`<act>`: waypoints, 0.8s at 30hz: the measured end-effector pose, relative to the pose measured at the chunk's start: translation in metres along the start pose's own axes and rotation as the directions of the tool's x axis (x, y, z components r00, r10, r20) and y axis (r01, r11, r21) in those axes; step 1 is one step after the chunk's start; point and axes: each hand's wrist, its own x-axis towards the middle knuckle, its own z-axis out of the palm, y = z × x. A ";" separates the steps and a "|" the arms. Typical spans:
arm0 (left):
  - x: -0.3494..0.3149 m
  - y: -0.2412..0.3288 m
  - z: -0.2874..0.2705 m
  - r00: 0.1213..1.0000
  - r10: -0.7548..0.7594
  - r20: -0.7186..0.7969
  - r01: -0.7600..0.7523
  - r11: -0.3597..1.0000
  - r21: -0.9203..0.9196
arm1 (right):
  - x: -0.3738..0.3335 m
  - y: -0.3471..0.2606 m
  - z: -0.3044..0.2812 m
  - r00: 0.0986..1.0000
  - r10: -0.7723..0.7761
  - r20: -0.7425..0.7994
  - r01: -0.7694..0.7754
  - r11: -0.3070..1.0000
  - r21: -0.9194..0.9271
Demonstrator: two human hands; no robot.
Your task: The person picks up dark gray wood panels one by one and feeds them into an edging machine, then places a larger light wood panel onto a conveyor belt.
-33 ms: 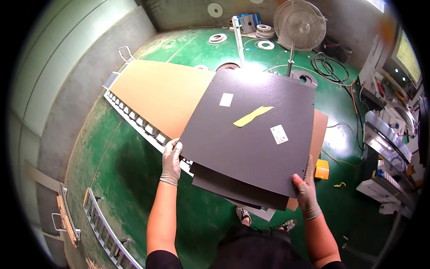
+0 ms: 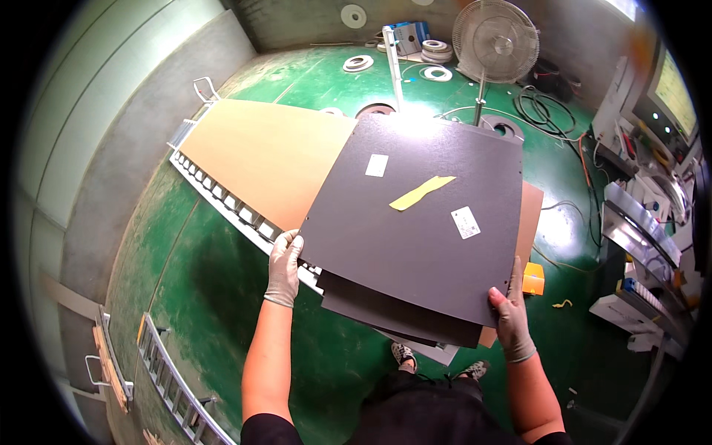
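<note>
A dark grey-brown flat panel (image 2: 386,245) with small holes near its edges is between my hands. Two white labels and a yellow strip (image 2: 422,193) are on its upper face. My left hand (image 2: 283,265), in a pale glove, grips the panel's left edge near the near corner. At the near right corner, my right hand (image 2: 512,319) is closed on the edge, its thumb bare and on top. The fingers beneath the panel are hidden. Below lies another dark panel (image 2: 393,311), partly covered and offset toward me.
A long tan board (image 2: 267,156) lies on a white roller conveyor (image 2: 222,194) running far left. A standing fan (image 2: 495,44), tape rolls (image 2: 358,63) and coiled cables (image 2: 545,111) are at the back. Machinery with a screen stands right; a metal ladder-like frame (image 2: 178,378) is lower left.
The dark panel and my right hand have shifted very slightly to the right. Both hands keep their hold on the panel.
</note>
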 end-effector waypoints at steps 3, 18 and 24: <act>0.005 0.016 -0.006 0.998 -0.045 0.043 0.041 0.995 0.093 | 0.001 -0.005 0.003 1.000 -0.014 -0.011 0.014 1.000 -0.007; 0.051 0.030 -0.052 0.834 -0.135 0.535 -0.150 0.878 0.454 | -0.006 -0.022 0.045 0.965 -0.181 -0.189 0.113 0.940 -0.323; 0.098 0.019 -0.016 0.643 -0.126 0.756 0.134 0.990 0.051 | -0.019 -0.017 0.055 0.884 -0.245 -0.398 0.034 0.883 -0.468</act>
